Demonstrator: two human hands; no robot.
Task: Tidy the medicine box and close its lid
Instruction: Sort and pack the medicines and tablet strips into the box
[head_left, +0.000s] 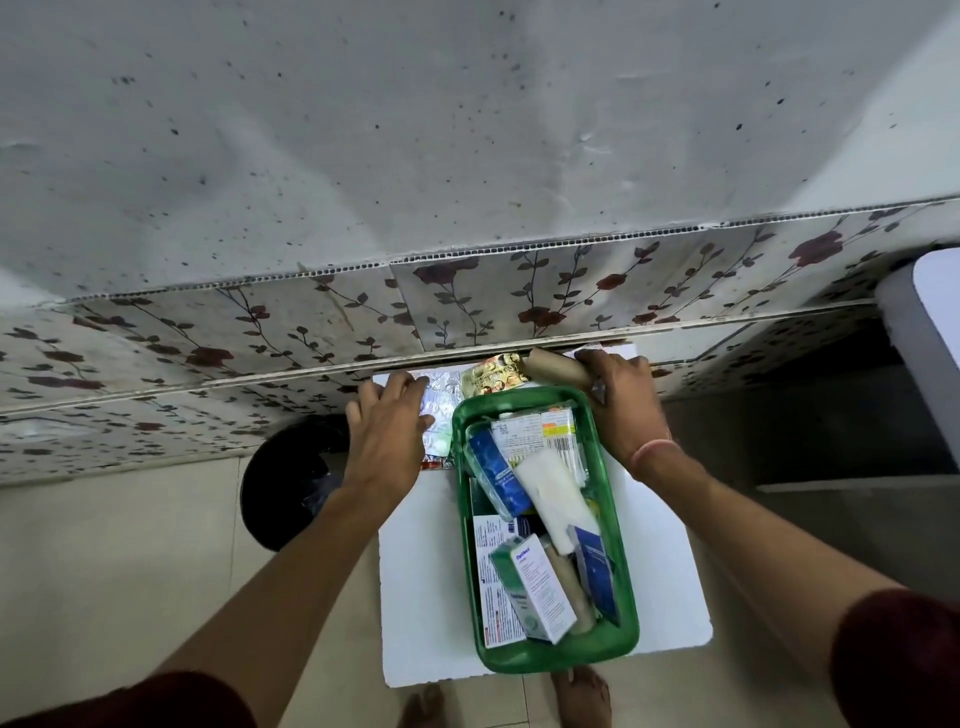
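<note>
Beyond box (545, 525): left hand (387, 436) lay flat, open, on foil strips (441, 400); right hand (621, 405) gripped tube (556, 366). Best dropped in flat, below rim.

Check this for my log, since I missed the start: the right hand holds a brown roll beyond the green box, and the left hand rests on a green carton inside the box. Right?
Not quite. In the head view the left hand rests on silver blister strips lying outside the green box, to its left. The right hand does hold the brown roll beyond the box.
</note>
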